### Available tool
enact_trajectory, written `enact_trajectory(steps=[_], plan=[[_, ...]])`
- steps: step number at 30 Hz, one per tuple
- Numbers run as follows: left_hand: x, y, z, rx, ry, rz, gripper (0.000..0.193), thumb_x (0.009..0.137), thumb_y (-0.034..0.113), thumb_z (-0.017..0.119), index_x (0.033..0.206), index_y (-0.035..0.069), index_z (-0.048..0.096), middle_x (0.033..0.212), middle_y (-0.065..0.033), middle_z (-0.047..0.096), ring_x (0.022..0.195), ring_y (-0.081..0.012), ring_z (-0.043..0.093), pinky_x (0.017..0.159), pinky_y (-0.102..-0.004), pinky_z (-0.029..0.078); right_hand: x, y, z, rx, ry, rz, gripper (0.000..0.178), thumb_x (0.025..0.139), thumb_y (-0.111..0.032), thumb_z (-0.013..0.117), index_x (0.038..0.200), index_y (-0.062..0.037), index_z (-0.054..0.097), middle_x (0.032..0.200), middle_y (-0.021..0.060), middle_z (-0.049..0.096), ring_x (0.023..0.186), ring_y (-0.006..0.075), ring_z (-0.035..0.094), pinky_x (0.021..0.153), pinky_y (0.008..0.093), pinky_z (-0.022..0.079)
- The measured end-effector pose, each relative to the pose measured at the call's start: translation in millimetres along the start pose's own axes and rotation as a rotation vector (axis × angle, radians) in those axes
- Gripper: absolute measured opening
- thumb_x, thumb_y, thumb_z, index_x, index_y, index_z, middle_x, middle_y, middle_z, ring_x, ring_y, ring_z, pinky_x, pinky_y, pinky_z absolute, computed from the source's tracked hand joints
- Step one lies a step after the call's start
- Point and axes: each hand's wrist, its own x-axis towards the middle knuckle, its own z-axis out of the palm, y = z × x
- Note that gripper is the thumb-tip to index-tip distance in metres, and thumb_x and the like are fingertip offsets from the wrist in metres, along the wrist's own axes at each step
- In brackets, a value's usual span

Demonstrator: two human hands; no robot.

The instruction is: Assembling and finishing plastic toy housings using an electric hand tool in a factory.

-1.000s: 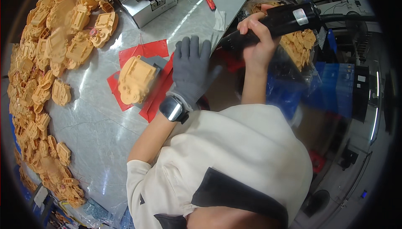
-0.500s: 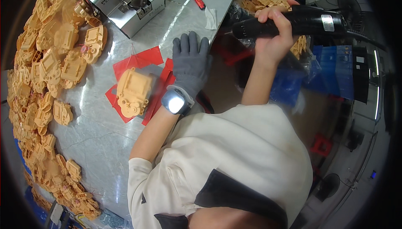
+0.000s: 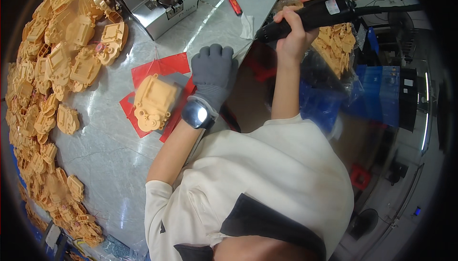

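Note:
My right hand [image 3: 293, 34] is bare and wrapped round a black electric screwdriver [image 3: 310, 17], whose cord runs off to the right. Its thin bit slants down over the table edge toward my left hand [image 3: 213, 65]. That hand wears a grey glove and lies on the table with its fingers curled under; whatever they hold is hidden. Just left of it, a tan plastic housing [image 3: 155, 99] with a rectangular recess rests on a grey block, with red sheet pieces [image 3: 160, 67] around and beneath it.
Tan housings [image 3: 57, 70] lie heaped along the table's left side. At the back stand a silver box-shaped machine [image 3: 164, 8] and a red-handled tool [image 3: 233, 2] with a white wrapped end. Beyond the right edge are bagged tan parts [image 3: 336, 46] and blue sheets [image 3: 377, 94].
My right hand has brought the screwdriver left and tilted its tip down toward the table edge. My left hand's fingers, stretched flat before, are now curled.

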Motion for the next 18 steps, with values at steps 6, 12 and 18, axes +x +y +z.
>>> enact_trajectory(steps=[6,12,18], plan=[[5.8,-0.5,2.2,0.064,-0.078,-0.031,0.019,0.075,0.028,0.062,0.077,0.010,0.061,0.075,-0.0066,0.061,0.075,-0.0253,0.058,0.063,-0.0398,0.044,-4.1,2.8,2.4,0.000,-0.018,0.037,0.036,0.070,0.006,0.058,0.104,0.0058,0.047,0.061,0.0069,0.057,0.052,0.0148,0.054,0.057,0.0277,0.045],[9.7,-0.8,1.7,0.027,-0.128,-0.070,0.017,0.074,0.026,0.061,0.076,0.009,0.060,0.073,-0.0077,0.061,0.072,-0.0263,0.059,0.063,-0.0392,0.046,-6.8,4.6,5.8,0.028,-0.039,0.051,0.037,0.070,0.005,0.058,0.105,0.0058,0.046,0.061,0.0064,0.057,0.052,0.0148,0.054,0.056,0.0275,0.045],[6.5,5.8,-6.4,-0.030,-0.117,-0.047,0.017,0.075,0.025,0.061,0.076,0.008,0.059,0.075,-0.0083,0.060,0.073,-0.0269,0.059,0.063,-0.0396,0.047,-8.0,6.0,3.1,0.034,-0.036,0.056,0.040,0.071,0.006,0.057,0.109,0.0044,0.044,0.062,0.0075,0.057,0.052,0.0154,0.054,0.056,0.0285,0.046]])
